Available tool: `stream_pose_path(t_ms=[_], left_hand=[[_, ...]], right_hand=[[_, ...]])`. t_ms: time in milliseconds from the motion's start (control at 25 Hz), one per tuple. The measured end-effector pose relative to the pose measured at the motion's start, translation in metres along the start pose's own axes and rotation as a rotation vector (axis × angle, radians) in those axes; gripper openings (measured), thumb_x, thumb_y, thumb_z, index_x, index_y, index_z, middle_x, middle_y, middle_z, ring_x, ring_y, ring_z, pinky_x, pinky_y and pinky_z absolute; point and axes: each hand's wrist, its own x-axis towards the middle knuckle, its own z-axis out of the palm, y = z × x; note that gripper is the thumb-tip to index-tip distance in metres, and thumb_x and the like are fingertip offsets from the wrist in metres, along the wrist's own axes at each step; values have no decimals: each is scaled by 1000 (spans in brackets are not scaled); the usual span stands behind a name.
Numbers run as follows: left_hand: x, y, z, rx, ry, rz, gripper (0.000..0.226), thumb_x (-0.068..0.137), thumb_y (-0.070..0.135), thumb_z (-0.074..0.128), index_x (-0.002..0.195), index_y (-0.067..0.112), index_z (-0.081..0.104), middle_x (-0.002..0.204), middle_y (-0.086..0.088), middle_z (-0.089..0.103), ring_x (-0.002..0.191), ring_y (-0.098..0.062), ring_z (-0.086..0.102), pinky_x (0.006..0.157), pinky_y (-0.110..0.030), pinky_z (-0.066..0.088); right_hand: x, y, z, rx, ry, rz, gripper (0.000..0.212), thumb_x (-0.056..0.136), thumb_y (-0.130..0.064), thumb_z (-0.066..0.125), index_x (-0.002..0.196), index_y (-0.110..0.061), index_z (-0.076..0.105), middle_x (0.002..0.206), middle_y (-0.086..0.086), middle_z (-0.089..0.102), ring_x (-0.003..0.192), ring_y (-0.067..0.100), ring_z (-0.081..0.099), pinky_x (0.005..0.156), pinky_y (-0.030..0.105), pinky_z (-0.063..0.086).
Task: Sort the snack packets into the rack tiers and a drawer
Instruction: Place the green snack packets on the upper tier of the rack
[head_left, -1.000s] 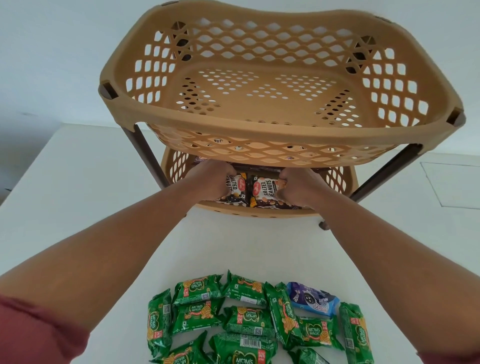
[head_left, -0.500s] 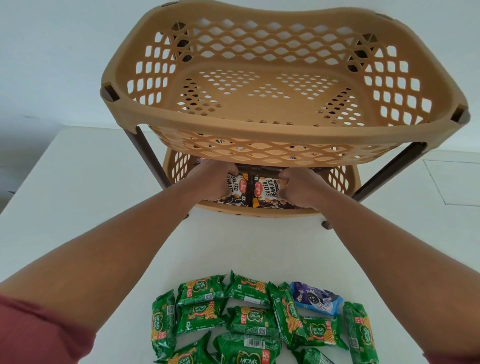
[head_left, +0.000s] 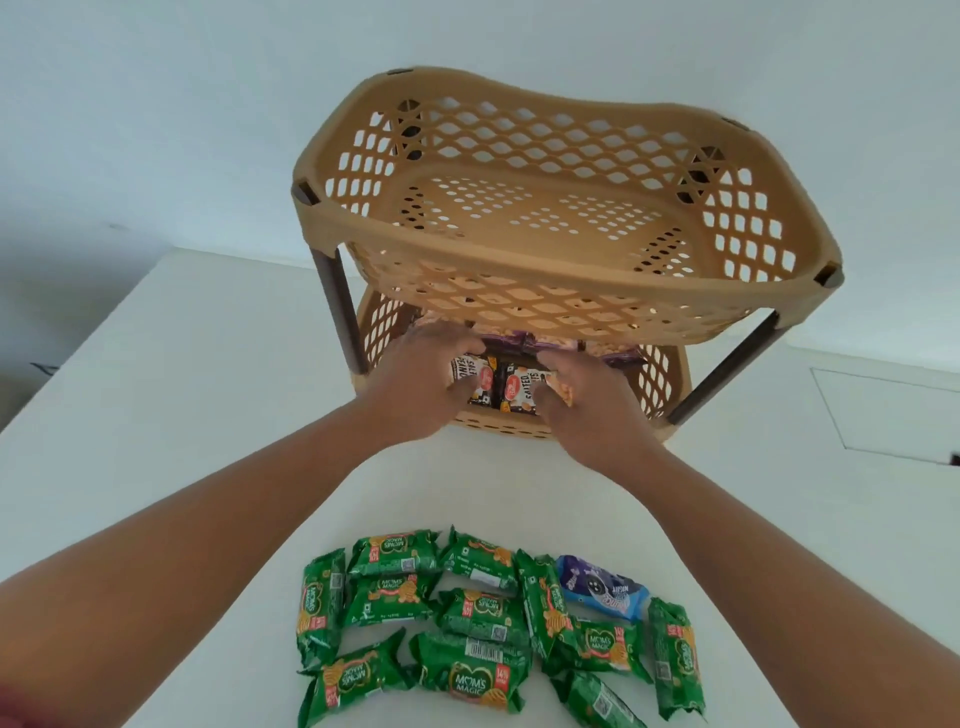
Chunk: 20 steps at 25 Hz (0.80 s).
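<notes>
Two tiers make up the tan plastic rack (head_left: 566, 208) standing on the white desk (head_left: 156, 415): the upper tier (head_left: 545, 218) is bare, and the lower tier (head_left: 660, 374) already carries packets, purple ones at the back. Both hands reach under the upper tier into the lower one. The left hand (head_left: 415, 384) has its fingers curled over the left salted peanuts packet (head_left: 475, 382), and the right hand (head_left: 587, 410) pinches the right salted peanuts packet (head_left: 522, 392) between thumb and fingers; the two packets stand side by side, touching, long axes running away from the person. Near the person, well apart from the rack, lies a cluster of green Mom's Magic biscuit packets (head_left: 470, 675), with one blue biscuit packet (head_left: 602, 587) at its right, nearer the right hand for the next pick.
</notes>
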Motion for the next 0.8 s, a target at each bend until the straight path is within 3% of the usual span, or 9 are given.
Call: stream_pose_path(t_ms=[120, 280, 360, 480, 600, 680, 800], left_hand=[[-57, 6, 5, 34, 118, -24, 33, 90, 29, 67, 122, 22, 66, 126, 3, 61, 122, -23, 49, 103, -39, 38], [-152, -8, 4, -15, -80, -180, 36, 91, 32, 68, 126, 27, 63, 125, 12, 56, 110, -12, 48, 99, -39, 43], [-196, -17, 8, -58, -147, -316, 39, 91, 30, 68, 130, 30, 60, 126, 18, 51, 117, -13, 48, 103, -37, 41], [-246, -21, 22, -148, -89, -533, 49, 90, 23, 68, 137, 29, 55, 133, 13, 46, 124, -17, 49, 102, -29, 37], [-273, -12, 40, -202, -5, -688, 57, 91, 21, 67, 144, 28, 48, 147, 2, 33, 93, -8, 58, 79, -10, 44], [-277, -6, 46, -215, 48, -740, 58, 92, 23, 67, 146, 26, 47, 151, 0, 29, 80, 0, 56, 70, -18, 54], [-271, -2, 48, -204, 109, -778, 58, 90, 28, 72, 144, 23, 52, 150, -3, 33, 84, -3, 57, 87, -32, 53]], right_hand=[[-49, -1, 14, -47, 15, -127, 33, 99, -26, 59, 131, -17, 64, 126, -1, 64, 107, 15, 62, 89, 32, 50], [-121, 18, 21, -149, -301, -191, 29, 98, -38, 58, 125, -30, 66, 119, -14, 63, 87, 1, 62, 75, 25, 51], [-142, 31, 24, -165, -358, -118, 30, 96, -41, 59, 124, -34, 65, 117, -15, 63, 87, 1, 63, 78, 29, 54], [-155, 39, 39, -101, -303, 72, 38, 94, -44, 62, 130, -30, 62, 116, -9, 61, 94, 10, 62, 83, 35, 53], [-164, 37, 61, -127, -258, 167, 55, 91, -54, 58, 139, -27, 52, 122, -3, 56, 96, 17, 59, 83, 39, 53], [-169, 35, 71, -150, -256, 202, 65, 89, -60, 55, 144, -27, 45, 133, -1, 52, 102, 21, 61, 81, 41, 53], [-170, 34, 76, -168, -256, 210, 70, 90, -57, 59, 148, -24, 40, 143, 3, 48, 112, 26, 61, 77, 37, 46]])
